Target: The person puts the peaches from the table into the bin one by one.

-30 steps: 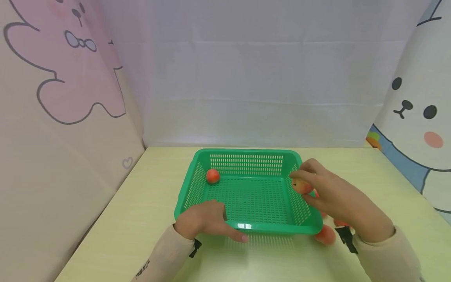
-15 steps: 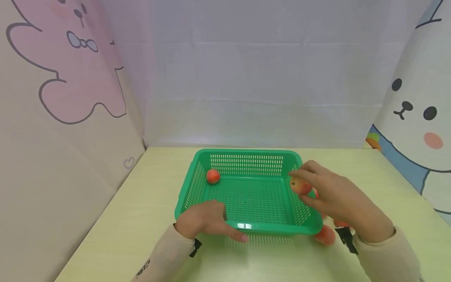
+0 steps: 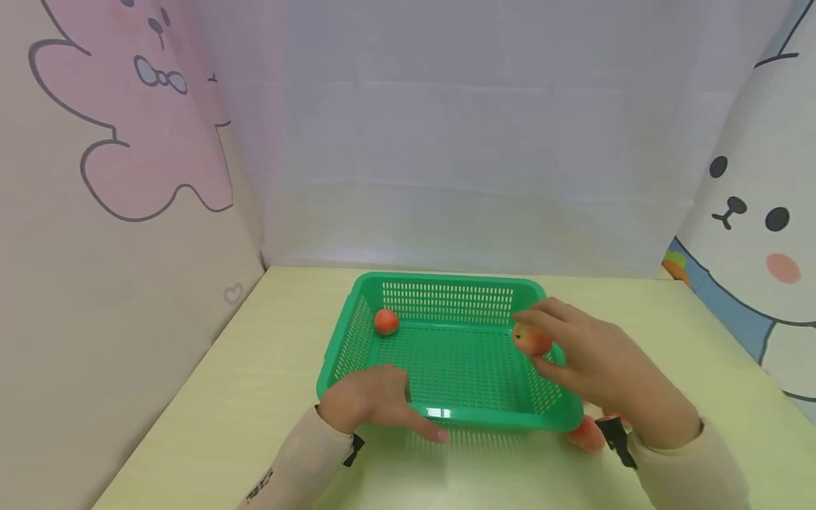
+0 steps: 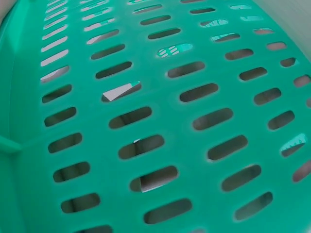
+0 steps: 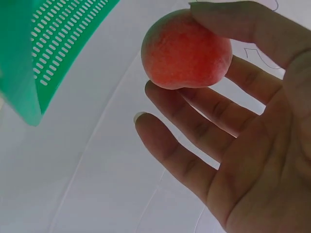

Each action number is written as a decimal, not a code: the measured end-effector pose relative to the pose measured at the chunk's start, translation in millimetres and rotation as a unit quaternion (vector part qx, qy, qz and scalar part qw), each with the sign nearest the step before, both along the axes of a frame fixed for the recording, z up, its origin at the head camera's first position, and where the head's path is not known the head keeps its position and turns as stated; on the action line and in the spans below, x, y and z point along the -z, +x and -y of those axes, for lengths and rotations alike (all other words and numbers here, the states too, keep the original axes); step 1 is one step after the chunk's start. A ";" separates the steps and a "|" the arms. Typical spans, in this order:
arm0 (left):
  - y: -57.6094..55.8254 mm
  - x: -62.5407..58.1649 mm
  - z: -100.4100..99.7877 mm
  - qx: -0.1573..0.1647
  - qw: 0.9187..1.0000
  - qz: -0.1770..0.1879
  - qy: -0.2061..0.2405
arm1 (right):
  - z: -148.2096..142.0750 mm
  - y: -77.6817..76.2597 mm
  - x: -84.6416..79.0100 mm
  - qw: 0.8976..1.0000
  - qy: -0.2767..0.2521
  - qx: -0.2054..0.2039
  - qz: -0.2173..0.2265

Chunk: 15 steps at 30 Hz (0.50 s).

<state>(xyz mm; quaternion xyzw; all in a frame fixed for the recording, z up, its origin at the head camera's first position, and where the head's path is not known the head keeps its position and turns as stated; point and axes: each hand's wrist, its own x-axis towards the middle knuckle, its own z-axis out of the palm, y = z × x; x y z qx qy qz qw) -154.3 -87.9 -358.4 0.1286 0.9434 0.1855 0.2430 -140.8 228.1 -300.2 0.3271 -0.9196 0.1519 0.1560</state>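
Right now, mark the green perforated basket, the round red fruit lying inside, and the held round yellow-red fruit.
Green perforated basket (image 3: 487,419): head view, front rim.
Round red fruit (image 3: 386,322): head view, middle.
Round yellow-red fruit (image 3: 531,341): head view, visible middle.

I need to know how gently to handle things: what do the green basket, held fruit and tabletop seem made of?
Green basket: probably molded plastic, semi-gloss, going by the bright highlight on its rim and regular slots. Held fruit: matte, mottled red surface; real skin or imitation, I can't tell. Tabletop: perhaps wood or laminate, pale yellow with faint streaks.
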 end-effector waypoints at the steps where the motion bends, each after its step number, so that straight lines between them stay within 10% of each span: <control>1: 0.1 0.0 -0.5 0.001 1.000 -0.002 -0.004 | 1.6 0.1 -0.6 1.000 -0.003 -0.003 -0.005; 15: -1.9 2.9 -0.5 0.001 1.000 -0.002 0.011 | 48.2 -38.6 -30.6 0.992 -0.041 -0.113 -0.046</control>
